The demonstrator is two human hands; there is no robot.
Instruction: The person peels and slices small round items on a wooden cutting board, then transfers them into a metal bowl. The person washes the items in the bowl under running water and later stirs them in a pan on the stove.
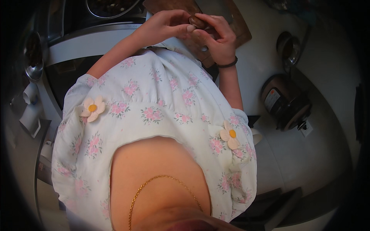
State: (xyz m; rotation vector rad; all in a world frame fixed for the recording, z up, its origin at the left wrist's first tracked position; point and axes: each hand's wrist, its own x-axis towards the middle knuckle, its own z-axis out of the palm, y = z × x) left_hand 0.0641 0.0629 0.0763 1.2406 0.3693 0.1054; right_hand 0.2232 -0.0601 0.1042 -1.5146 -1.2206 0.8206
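A small rounded brown piece of food, glossy on one side, is held between both hands above a brown wooden cutting board. My left hand pinches its near-left side with thumb and fingers. From the right, my right hand grips it with bent fingers and thumb. The fingertips hide part of the piece, so its exact kind is unclear. Under my right hand a small white bit shows at the board. A broad grey flat surface, perhaps a cleaver blade, lies across the board's far part.
A round pan with dark contents sits on the stove at far left. Metal bowls stand left and right. A dark brown electric cooker is at right, beside a wall socket. White mugs are at left.
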